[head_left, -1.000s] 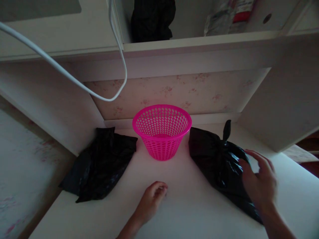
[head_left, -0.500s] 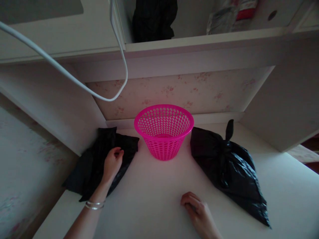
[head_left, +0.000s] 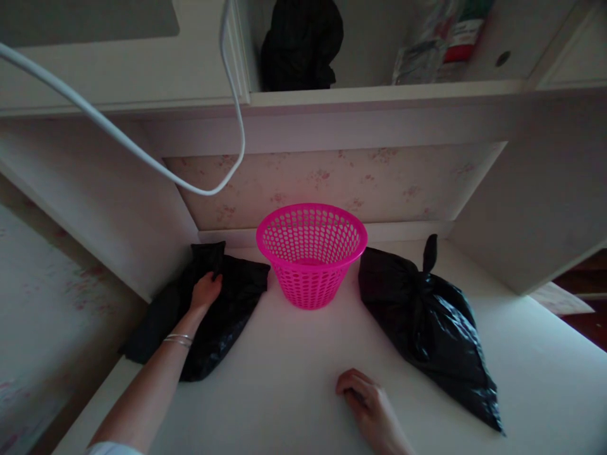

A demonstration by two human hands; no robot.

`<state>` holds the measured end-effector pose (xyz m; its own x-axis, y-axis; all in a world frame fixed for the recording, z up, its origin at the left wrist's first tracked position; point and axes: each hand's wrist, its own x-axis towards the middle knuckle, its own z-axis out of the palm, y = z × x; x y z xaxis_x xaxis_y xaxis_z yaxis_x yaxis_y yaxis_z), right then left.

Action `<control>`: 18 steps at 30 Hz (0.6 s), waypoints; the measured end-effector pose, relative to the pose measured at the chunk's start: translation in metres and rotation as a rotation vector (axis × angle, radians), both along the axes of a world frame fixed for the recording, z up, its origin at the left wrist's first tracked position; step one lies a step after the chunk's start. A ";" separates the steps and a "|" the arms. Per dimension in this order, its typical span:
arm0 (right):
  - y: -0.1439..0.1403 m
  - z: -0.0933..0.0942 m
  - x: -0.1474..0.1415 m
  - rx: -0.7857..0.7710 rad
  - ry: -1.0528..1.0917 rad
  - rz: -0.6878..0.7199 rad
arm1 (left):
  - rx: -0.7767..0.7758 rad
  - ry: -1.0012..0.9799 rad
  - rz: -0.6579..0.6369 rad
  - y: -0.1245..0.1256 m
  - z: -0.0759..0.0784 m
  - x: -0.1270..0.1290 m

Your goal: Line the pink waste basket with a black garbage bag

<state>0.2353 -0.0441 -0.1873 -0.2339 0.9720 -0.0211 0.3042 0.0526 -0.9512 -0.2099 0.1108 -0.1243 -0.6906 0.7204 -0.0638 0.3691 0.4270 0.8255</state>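
At the left, a black plastic bag lies on the white desktop. My left hand, with bracelets on its wrist, is closed on a fold near the bag's upper part; its fingertips are partly hidden by the plastic. My right hand rests near the front of the desktop with fingers curled in, and nothing shows in it. Between and beyond the hands stands a pink perforated plastic basket, upright. On the right lies a second, knotted black plastic bag, nearest to my right hand but apart from it.
A white cable hangs in a loop at the upper left. Above the desktop runs a shelf holding a dark bundle and clear packaging with a red-and-white label. White side panels border the desk.
My left hand has moved slightly left and reached farther onto the left bag, closing on a fold. The bag's near part has shifted. My right hand stays curled; the view has shifted a little.
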 end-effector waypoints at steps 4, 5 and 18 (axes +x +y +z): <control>0.011 0.010 0.011 -0.126 0.119 -0.102 | 0.228 -0.186 0.031 -0.024 0.018 0.017; 0.013 0.013 0.012 -0.147 0.146 -0.123 | 0.290 -0.238 0.047 -0.032 0.024 0.022; 0.009 0.033 -0.086 -0.384 0.464 0.427 | 0.342 -0.890 -0.173 -0.141 0.099 0.114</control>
<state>0.1489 -0.0351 -0.1544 -0.6577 0.7385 -0.1484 -0.1068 -0.2865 -0.9521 -0.0962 -0.0303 -0.0248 -0.3732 0.8844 -0.2802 -0.4162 0.1104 0.9026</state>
